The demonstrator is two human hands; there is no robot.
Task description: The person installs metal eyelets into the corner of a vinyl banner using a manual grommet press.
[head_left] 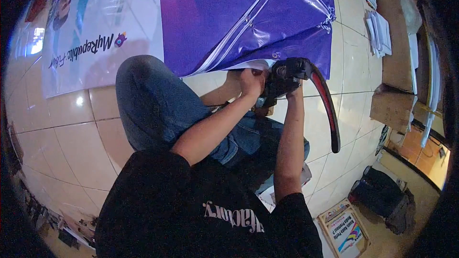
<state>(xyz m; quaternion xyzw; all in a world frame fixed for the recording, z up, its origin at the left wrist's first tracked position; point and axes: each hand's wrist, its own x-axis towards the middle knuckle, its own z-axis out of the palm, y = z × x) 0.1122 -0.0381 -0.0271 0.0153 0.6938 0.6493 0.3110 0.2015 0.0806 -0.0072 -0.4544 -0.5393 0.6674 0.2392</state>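
Note:
A purple and white printed banner [201,24] lies over the floor, its right part folded back in glossy creases. My left hand [252,82] is closed at the banner's lower edge, beside a black hand tool [282,77]. From the tool's head a long curved handle [326,102], black with a red strip, arcs to the right and down. At the tool's right side, my right hand [295,89] is closed against it, with most of its fingers hidden behind the black body. The banner edge runs up to the tool's head, where the exact contact is hidden.
My bent knee [148,81] lies just below the banner. Cardboard boxes [392,110] and a stack of papers [379,33] stand along the right side. At the lower right are a framed sign [345,229] and a dark bag [377,191] on the tiled floor [62,148].

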